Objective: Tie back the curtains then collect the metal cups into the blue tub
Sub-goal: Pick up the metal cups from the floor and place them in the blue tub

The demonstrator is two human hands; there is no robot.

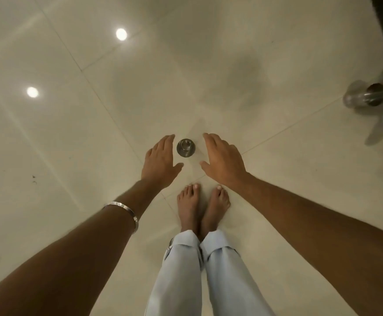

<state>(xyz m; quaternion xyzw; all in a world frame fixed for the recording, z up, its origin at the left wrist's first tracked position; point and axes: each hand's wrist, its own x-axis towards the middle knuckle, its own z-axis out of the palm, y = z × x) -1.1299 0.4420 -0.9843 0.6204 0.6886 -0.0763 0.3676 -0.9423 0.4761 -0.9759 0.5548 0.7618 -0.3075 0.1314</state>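
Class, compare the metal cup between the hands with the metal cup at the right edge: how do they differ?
The cup between the hands stands upright; the cup at the right edge lies on its side. The first looks sharp, the second blurred. The first sits between the left hand and right hand, untouched; the second lies far off. Both are shiny metal.

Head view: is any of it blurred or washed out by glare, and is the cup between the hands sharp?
Head view: the upright metal cup between the left hand and right hand is fairly sharp; the second cup, lying at the right edge, is smeared by blur; two ceiling-light reflections glare on the glossy floor; wide-angle distortion stretches the forearms.
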